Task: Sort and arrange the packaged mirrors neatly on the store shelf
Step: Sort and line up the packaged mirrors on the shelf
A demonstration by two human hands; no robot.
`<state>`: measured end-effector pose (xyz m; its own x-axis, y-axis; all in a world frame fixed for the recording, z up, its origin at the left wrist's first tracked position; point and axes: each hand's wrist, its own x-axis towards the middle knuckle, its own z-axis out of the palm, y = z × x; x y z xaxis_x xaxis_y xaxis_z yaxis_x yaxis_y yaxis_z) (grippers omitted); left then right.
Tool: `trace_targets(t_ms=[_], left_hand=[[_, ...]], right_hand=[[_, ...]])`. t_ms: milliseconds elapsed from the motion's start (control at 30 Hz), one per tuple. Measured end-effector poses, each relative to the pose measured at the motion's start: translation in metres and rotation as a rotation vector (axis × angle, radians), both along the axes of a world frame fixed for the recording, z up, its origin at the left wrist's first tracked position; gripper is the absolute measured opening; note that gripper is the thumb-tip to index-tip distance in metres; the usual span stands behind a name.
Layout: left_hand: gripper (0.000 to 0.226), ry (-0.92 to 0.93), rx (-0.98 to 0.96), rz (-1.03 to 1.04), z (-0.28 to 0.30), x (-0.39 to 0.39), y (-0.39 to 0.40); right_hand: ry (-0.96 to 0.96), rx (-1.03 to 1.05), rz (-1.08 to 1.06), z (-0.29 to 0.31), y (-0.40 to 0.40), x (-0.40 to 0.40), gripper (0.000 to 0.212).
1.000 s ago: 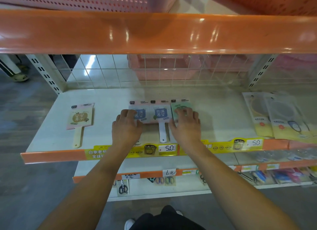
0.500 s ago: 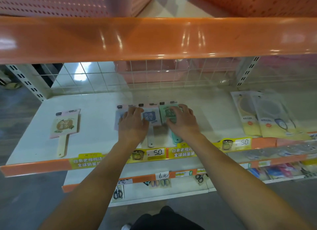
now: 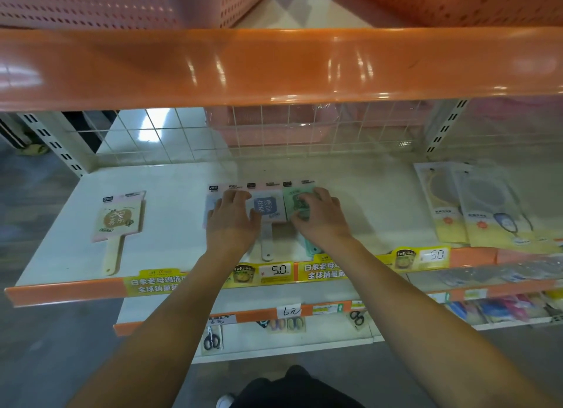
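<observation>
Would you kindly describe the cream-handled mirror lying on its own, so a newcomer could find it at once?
Start at the white shelf with the orange front edge and look to its left end. There a packaged hand mirror with a cream handle and brown-lettered card lies flat, apart from the others. Unlike the blue and green mirrors under the hands, nothing touches it.

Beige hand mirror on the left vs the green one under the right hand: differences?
The beige packaged hand mirror lies alone and untouched, tilted, its whole handle showing; the green packaged hand mirror sits at the right end of a tight row, pressed under the right hand, mostly covered. The beige label is brown, the green one green. Both lie flat, handles toward the shelf front.
</observation>
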<state>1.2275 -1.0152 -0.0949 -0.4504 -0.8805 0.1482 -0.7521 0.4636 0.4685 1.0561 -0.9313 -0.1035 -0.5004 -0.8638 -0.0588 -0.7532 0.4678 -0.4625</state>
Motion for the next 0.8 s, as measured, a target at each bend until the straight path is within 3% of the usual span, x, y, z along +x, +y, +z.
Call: trace_targets(t_ms=[567,800], left_hand=[[0.033,0.023,-0.043,0.03,-0.001,0.02,0.0],[0.034,0.028,-0.143,0.115,-0.002,0.08,-0.018]], right_hand=[[0.132,-0.011,-0.017,0.005,0.0,0.016,0.061],[0.062,-0.152,0.166,0.016,-0.047,0.083,0.055]])
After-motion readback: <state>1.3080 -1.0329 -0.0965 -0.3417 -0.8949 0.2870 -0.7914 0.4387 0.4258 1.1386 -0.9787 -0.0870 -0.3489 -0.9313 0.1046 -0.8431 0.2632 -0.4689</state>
